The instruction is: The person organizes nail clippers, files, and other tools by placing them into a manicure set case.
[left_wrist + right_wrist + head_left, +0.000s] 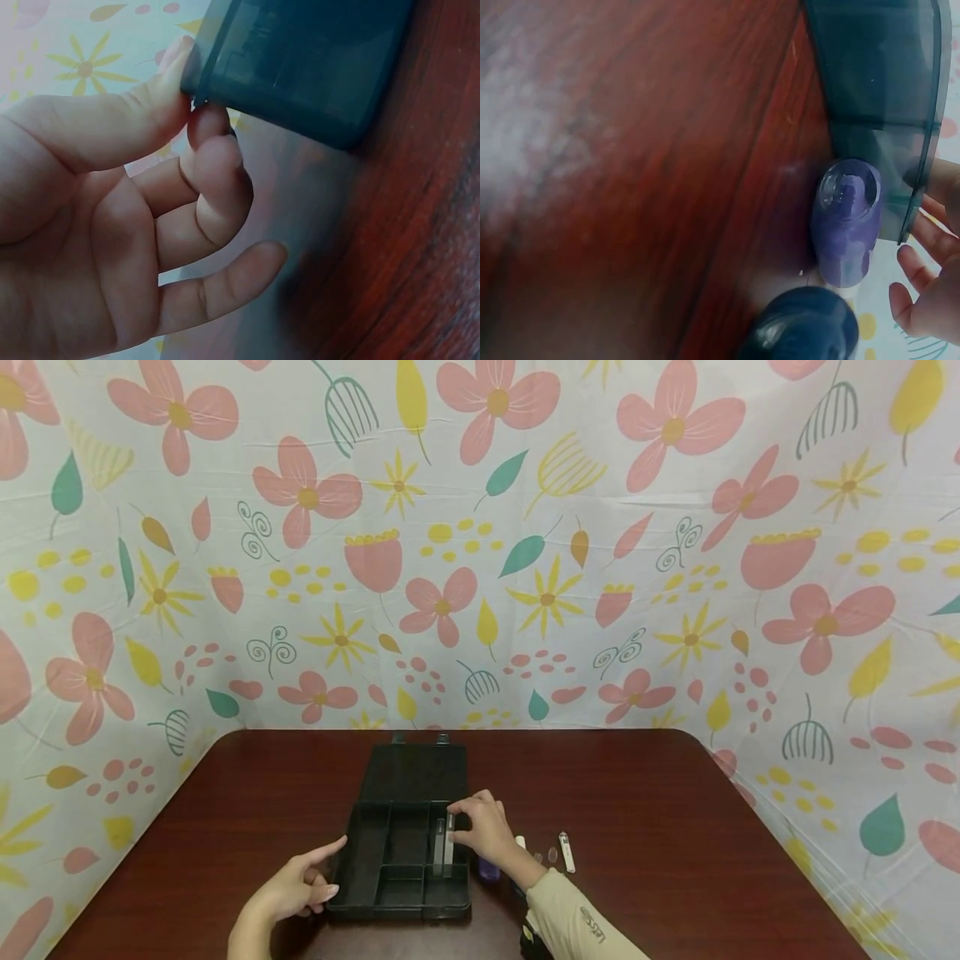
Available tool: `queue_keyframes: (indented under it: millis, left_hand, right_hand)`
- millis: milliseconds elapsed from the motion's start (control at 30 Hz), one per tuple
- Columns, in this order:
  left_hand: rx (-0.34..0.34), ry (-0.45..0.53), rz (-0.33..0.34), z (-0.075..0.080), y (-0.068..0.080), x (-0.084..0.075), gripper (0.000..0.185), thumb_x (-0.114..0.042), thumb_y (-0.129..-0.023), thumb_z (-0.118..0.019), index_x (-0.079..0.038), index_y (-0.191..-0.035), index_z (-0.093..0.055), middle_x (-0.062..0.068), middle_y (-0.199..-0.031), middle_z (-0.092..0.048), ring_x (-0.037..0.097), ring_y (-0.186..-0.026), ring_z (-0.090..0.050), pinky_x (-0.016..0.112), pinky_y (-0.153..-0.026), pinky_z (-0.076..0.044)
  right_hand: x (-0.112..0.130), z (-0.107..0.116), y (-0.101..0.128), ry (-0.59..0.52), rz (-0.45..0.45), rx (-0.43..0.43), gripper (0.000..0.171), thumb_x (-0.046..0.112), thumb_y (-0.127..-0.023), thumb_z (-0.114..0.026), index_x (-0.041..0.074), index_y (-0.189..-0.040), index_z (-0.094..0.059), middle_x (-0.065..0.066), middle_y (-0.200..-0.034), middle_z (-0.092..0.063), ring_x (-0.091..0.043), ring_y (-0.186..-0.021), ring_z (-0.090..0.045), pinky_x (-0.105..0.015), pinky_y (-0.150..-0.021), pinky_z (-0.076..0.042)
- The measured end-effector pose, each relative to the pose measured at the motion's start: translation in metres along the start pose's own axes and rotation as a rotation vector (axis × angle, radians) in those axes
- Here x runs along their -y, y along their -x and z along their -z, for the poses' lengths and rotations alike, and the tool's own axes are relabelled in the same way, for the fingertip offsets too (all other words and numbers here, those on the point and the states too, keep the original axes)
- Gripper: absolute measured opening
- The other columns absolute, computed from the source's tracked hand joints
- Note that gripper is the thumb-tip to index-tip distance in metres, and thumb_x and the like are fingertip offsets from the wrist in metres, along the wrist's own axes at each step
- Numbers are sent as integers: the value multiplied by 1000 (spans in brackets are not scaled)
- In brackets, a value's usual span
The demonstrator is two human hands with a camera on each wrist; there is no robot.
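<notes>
A black plastic divided box (403, 912) lies on the table with its lid (412, 772) folded back. At its left wall, my left hand (288, 889) pinches the edge; the left wrist view has the thumb on the corner of the box and curled fingers beneath. My right hand (487, 831) reaches over the right wall and holds the upper end of a slim clear strip (449, 852) between thumb and fingers. Alongside it in the right-hand compartment lies a second slim strip (438, 847). The right wrist view hides the pinch behind the box wall.
Close outside the right wall stands a purple nail polish bottle (846, 225), with a dark rounded object (802, 330) near it. Farther right on the table are a nail clipper (566, 852) and a small clear oval piece (552, 854). A floral cloth (480, 568) hangs behind.
</notes>
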State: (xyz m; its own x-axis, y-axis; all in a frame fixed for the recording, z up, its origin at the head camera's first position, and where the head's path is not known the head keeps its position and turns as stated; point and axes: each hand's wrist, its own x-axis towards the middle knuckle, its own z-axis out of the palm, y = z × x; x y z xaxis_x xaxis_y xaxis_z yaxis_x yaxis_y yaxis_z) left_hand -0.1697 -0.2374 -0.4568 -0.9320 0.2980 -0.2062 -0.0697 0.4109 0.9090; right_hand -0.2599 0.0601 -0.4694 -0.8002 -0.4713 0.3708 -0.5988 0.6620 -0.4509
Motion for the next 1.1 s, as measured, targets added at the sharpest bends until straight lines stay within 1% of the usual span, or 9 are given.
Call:
queue_keyframes:
  millis: [133,267,533,633,733,900,967,1033,1100]
  left_hand:
    - [-2,7,-1,0,-1,0,71,-13,-82,-64,1,-139,-25,1,-57,-47,18,-55,-51,33,-50,-39]
    - [-7,4,5,0,-1,-1,70,-12,-82,-64,0,-139,-25,1,-57,-48,18,-55,-51,33,-50,-39]
    - [-16,-16,21,-1,1,-1,70,-12,-82,-64,0,-139,-26,1,-57,-47,18,-56,-51,35,-51,-40]
    - [-17,-19,29,-1,1,-2,70,-12,-82,-65,-1,-139,-26,1,-57,-47,19,-56,-51,35,-52,-40]
    - [-15,-20,32,-1,2,-2,70,-13,-82,-65,-1,-139,-26,2,-57,-47,19,-56,-51,35,-52,-40]
    - [-15,-17,27,-1,1,-1,70,-12,-82,-65,0,-139,-26,1,-57,-48,18,-56,-51,35,-51,-40]
    - [-15,-17,23,-1,1,0,70,-12,-82,-65,0,-139,-26,1,-57,-48,18,-56,-51,34,-51,-40]
    - [-15,-19,18,-1,1,0,70,-12,-82,-65,0,-139,-26,1,-57,-48,18,-55,-52,34,-51,-40]
    - [-13,-20,14,0,0,0,70,-12,-82,-65,0,-139,-26,1,-57,-48,19,-55,-52,34,-51,-40]
  right_hand:
    - [-1,0,1,-14,-22,20,35,20,-72,-75,7,-103,-67,-3,-101,-64,-20,-92,-45,-35,-72,-30]
    - [-2,0,2,-32,-15,19,34,18,-71,-76,7,-102,-67,-4,-103,-63,-21,-93,-45,-36,-72,-31]
    - [-3,2,3,-105,10,-32,31,12,-71,-75,3,-99,-67,-8,-101,-63,-23,-91,-46,-44,-78,-32]
    - [-5,5,4,-126,30,-49,31,11,-71,-75,1,-99,-66,-8,-100,-63,-23,-91,-46,-46,-80,-33]
    - [-7,7,5,-144,47,-80,30,8,-71,-75,0,-98,-66,-9,-100,-63,-24,-92,-47,-44,-80,-36]
    - [-11,12,10,-206,45,-109,29,4,-71,-74,-2,-98,-66,-10,-99,-62,-25,-92,-48,-36,-71,-45]
    - [-13,14,12,-232,41,-110,29,3,-71,-73,-2,-98,-65,-10,-99,-62,-25,-91,-48,-36,-69,-45]
    - [-14,15,14,-238,35,-113,29,3,-71,-73,-2,-99,-65,-10,-99,-62,-24,-91,-48,-36,-71,-45]
    - [-16,17,15,-241,25,-118,29,3,-71,-73,-2,-99,-65,-10,-99,-63,-24,-90,-48,-34,-68,-44]
